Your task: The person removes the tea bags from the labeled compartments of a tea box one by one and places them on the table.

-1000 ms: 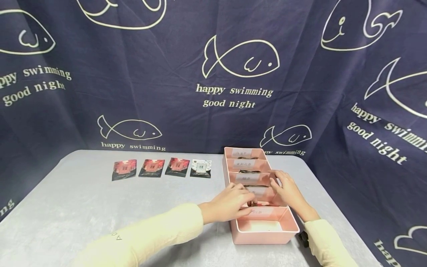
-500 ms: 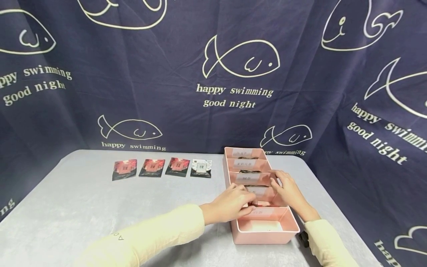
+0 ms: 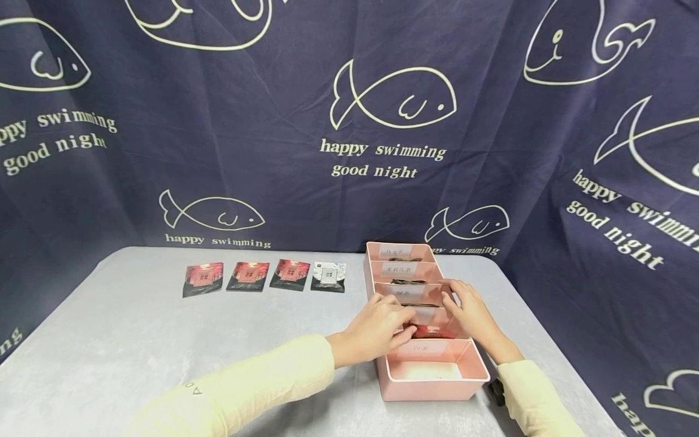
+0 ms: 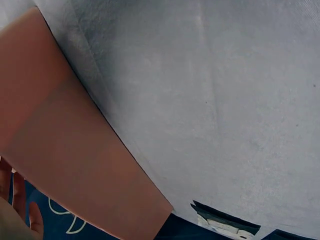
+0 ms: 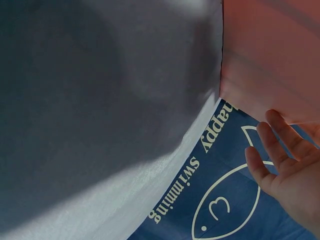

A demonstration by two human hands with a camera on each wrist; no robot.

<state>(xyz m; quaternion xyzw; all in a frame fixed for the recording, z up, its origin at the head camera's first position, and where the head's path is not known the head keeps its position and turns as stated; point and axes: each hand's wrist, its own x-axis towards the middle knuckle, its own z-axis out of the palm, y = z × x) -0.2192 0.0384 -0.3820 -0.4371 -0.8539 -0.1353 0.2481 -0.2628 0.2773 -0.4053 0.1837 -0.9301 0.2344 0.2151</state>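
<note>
A long pink divided box (image 3: 431, 389) with paper labels on its compartments stands on the table at the right in the head view. My left hand (image 3: 377, 328) reaches over its left rim, thumb and fingers pinching the left end of a red tea packet (image 3: 434, 331) in the second compartment from the front. The packet's lower part is hidden. On the far rim side, my right hand (image 3: 472, 312) rests at the box's right edge with loosely bent fingers. In the right wrist view, its fingers (image 5: 272, 145) lie spread beside the pink wall.
Three red-and-black packets (image 3: 247, 277) and a white-and-black packet (image 3: 328, 277) lie in a row at the back left of the table (image 3: 273, 321). Dark packet edges (image 3: 409, 281) show in the rear compartments. A dark object (image 3: 496, 391) sits beside the box under my right forearm.
More of the red packet's face shows in the compartment now, at my left fingertips. The left hand has shifted very slightly; the right hand and box stay put.
</note>
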